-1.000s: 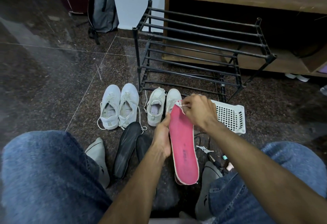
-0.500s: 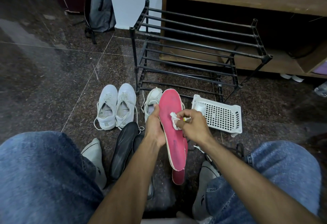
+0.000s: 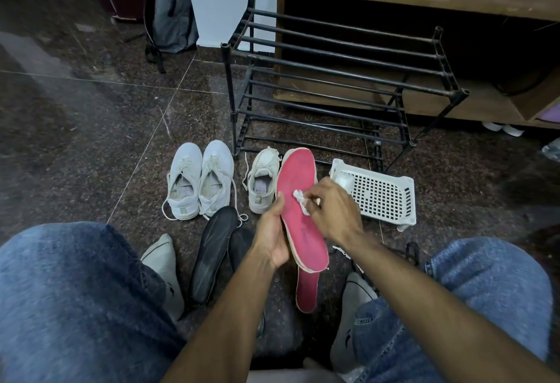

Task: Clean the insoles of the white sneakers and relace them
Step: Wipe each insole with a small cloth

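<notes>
Head view: left hand (image 3: 272,235) fingers curl round the pink insole's (image 3: 298,201) edge; right hand (image 3: 333,211) fingers pinch a white wipe (image 3: 300,196) against its face.

Dark speckled floor (image 3: 91,116) under white sneakers (image 3: 200,182), black insoles (image 3: 212,249), white basket (image 3: 378,195), shoe rack (image 3: 333,79).

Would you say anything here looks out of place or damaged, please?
Mostly untidy: the basket lies tipped on its side by the rack, and the pink insole in the left hand has a frayed edge.
</notes>
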